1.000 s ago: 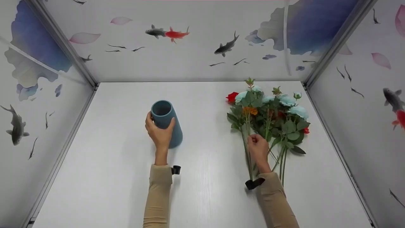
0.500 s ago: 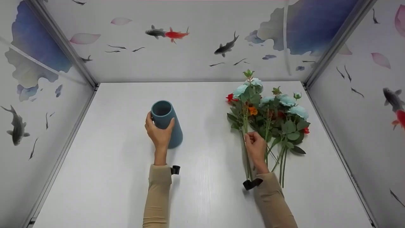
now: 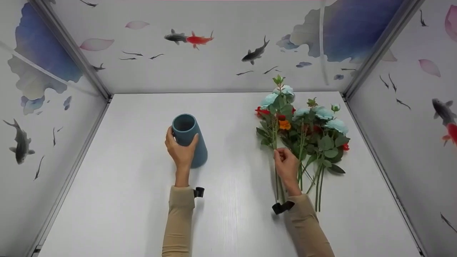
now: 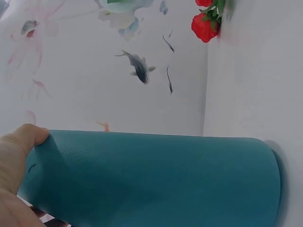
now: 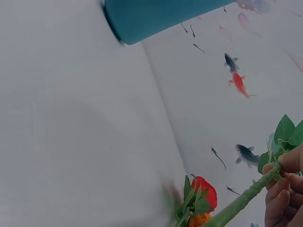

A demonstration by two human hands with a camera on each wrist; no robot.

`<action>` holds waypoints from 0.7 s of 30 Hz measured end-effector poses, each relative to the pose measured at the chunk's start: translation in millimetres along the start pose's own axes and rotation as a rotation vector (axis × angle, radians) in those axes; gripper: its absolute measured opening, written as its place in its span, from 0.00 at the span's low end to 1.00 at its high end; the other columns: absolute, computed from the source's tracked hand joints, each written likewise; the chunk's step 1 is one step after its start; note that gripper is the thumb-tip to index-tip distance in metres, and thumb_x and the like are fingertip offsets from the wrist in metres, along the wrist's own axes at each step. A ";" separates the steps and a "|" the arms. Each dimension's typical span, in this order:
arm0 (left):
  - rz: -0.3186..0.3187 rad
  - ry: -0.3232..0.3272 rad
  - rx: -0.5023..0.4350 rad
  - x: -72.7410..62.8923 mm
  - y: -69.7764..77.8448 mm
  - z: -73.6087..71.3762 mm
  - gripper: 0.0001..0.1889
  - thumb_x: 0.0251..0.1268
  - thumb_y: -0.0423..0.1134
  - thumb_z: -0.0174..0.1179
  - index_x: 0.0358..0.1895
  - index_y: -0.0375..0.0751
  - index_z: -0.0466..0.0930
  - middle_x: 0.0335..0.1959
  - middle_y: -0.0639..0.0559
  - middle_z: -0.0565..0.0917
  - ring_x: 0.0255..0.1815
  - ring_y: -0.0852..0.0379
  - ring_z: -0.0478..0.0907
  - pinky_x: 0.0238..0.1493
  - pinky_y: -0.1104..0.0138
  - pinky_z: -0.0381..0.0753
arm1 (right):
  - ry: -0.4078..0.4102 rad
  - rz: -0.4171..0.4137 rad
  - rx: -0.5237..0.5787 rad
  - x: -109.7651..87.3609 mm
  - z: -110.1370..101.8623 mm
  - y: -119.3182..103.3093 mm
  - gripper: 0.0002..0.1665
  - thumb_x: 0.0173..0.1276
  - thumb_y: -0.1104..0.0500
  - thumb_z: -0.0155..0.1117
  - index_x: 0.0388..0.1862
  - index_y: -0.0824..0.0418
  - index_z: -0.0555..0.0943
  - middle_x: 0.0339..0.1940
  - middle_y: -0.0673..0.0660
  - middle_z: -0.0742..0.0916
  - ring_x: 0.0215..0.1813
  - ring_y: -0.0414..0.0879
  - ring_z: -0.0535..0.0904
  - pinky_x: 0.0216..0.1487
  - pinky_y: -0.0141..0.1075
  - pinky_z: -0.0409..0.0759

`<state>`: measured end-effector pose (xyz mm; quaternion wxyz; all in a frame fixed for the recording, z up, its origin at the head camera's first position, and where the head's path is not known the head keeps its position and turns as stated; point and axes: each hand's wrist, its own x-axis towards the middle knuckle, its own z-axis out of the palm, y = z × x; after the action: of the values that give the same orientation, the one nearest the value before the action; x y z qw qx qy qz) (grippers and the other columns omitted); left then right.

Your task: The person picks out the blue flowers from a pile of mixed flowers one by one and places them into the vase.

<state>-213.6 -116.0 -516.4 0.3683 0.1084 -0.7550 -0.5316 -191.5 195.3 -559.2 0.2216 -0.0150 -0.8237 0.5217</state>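
Note:
A teal vase (image 3: pixel 199 150) stands upright on the table, its round mouth facing up. My left hand (image 3: pixel 181 151) grips it near the top, thumb on the right side and fingers round the left; the left wrist view shows the thumb at the rim end of the vase (image 4: pixel 156 177). My right hand (image 3: pixel 287 166) pinches the green stem of an artificial flower with light blue blooms (image 3: pixel 269 100). In the right wrist view, thumb and fingers close on the thorny stem (image 5: pixel 244 198), below its leaves.
More artificial flowers lie at the right of the white table (image 3: pixel 228 214): light blue blooms (image 3: pixel 336 125), an orange bloom (image 3: pixel 284 124) and red blooms (image 3: pixel 262 111). Printed wall panels (image 3: pixel 221 71) close in the back and both sides.
My right hand has moved slightly left and away from me, raising the light blue flower, whose top now overlaps the back wall. The left hand and the vase have stayed nearly still.

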 end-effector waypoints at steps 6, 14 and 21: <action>0.012 0.007 -0.006 -0.1 0.2 -0.5 0.41 0.43 0.37 0.74 0.63 0.29 0.63 0.59 0.36 0.70 0.61 0.41 0.64 0.62 0.50 0.64 | 0.026 -0.081 0.017 -0.7 3.9 -4.6 0.06 0.64 0.65 0.62 0.30 0.68 0.81 0.21 0.56 0.82 0.21 0.40 0.71 0.23 0.28 0.67; 0.034 0.003 -0.038 -0.6 -0.2 0.3 0.41 0.42 0.36 0.74 0.63 0.29 0.64 0.59 0.35 0.70 0.60 0.41 0.64 0.60 0.48 0.64 | 0.017 -0.111 0.046 -2.8 7.9 -9.2 0.04 0.64 0.65 0.62 0.29 0.65 0.80 0.20 0.55 0.81 0.23 0.41 0.73 0.23 0.27 0.68; 0.035 -0.006 -0.049 -2.5 -0.4 0.6 0.41 0.42 0.36 0.74 0.62 0.29 0.64 0.58 0.35 0.70 0.60 0.42 0.65 0.60 0.48 0.65 | -0.019 -0.062 0.103 -4.4 11.9 -13.2 0.07 0.66 0.63 0.61 0.30 0.66 0.80 0.21 0.57 0.82 0.23 0.40 0.73 0.24 0.27 0.69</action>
<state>-212.4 -114.3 -517.9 0.3779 0.0848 -0.7446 -0.5436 -189.4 178.0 -553.6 0.2303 0.0266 -0.7978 0.5566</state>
